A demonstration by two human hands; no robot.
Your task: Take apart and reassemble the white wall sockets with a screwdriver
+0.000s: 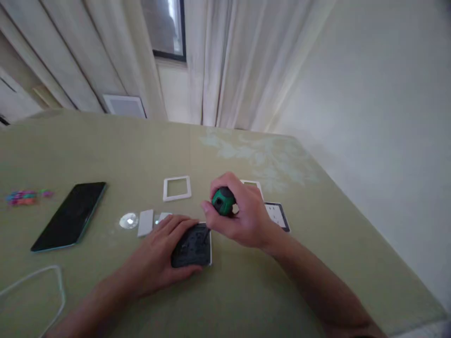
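My right hand point(243, 211) is closed around the green and black handle of a screwdriver point(223, 201). Its shaft points down to the right part of a square wall switch panel point(190, 248), where the tip is hard to make out. This panel lies with its dark, moulded back upward and a white edge showing on the right. My left hand point(165, 249) grips it from the left, fingers along the far edge and thumb along the near one. Just beyond my left fingers sit small white rectangular pieces point(145, 223), one partly covered.
A white square frame point(177, 188) lies farther back. Behind my right hand are another white frame point(259, 187) and a socket panel point(277, 216). Leftward are a shiny round disc point(128, 220), a black tablet point(70, 216), colourful small items point(23, 197) and a white cable point(60, 281).
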